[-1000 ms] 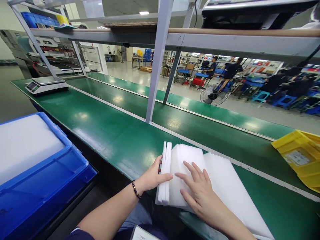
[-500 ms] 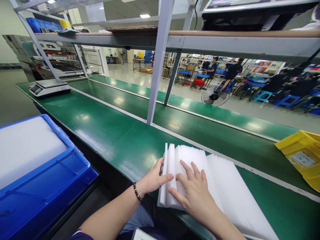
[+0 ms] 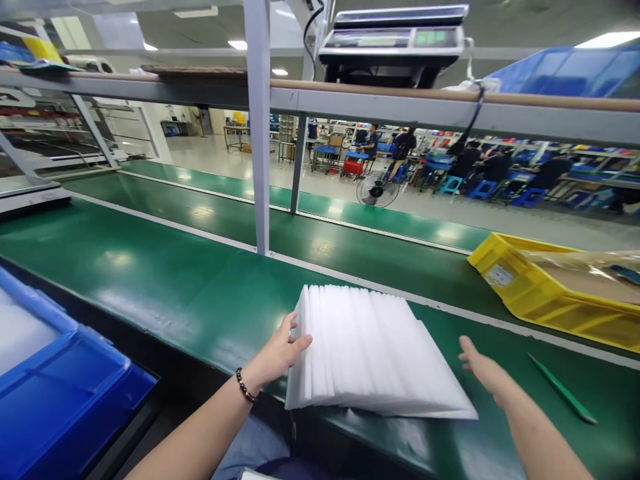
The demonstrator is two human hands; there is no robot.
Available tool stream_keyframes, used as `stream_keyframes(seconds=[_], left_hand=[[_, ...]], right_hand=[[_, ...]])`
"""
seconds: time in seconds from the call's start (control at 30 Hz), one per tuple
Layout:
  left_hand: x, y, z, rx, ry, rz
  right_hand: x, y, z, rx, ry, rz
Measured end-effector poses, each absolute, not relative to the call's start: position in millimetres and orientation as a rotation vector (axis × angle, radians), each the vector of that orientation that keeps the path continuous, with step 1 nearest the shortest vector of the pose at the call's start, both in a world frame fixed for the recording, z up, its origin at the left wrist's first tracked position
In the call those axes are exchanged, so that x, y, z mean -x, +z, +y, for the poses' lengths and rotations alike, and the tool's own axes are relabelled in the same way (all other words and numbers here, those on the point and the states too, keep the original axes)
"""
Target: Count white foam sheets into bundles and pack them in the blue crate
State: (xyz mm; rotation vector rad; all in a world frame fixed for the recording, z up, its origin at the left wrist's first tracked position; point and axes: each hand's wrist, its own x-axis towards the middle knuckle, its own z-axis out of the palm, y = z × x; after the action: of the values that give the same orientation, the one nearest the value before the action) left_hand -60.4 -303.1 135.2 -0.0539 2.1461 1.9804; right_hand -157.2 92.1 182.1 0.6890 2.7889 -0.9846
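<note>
A row of white foam sheets (image 3: 360, 347) leans together on the green bench in front of me, the sheets slanting toward the right. At its left end, my left hand (image 3: 280, 353) grips the outermost sheets, thumb over their edge and fingers along the outer side. My right hand (image 3: 485, 373) hovers off the right end of the row, open and touching nothing, slightly blurred. Green tweezers (image 3: 563, 390) lie on the bench to the right of that hand.
A blue bin (image 3: 75, 393) with white foam stands at lower left. The yellow bin (image 3: 555, 293) sits at right on the belt. A metal post (image 3: 260, 133) rises beyond the foam, and a shelf overhead carries a weighing scale (image 3: 395, 40). People work in the background.
My right hand has left the sheets and moved right, clear of them. The sheets now stand closer together in one row. The view has turned right, bringing the tweezers into sight.
</note>
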Motion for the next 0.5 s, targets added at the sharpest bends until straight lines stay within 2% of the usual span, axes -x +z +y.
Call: stream_keyframes(seconds=[0.17, 0.37, 0.43, 0.5], left_hand=[[61, 136, -293, 0.077, 1.945, 2.195], [61, 136, -293, 0.113, 1.921, 2.258], [62, 139, -297, 0.116, 1.917, 2.267], [63, 142, -302, 0.116, 1.912, 2.269]], right_hand=[[141, 154, 73, -0.771, -1.104, 2.580], [137, 181, 61, -0.670, -1.523, 2.160], [142, 194, 57, -0.461, -1.485, 2.159], [150, 207, 49, -0.187, -1.294, 2.230]])
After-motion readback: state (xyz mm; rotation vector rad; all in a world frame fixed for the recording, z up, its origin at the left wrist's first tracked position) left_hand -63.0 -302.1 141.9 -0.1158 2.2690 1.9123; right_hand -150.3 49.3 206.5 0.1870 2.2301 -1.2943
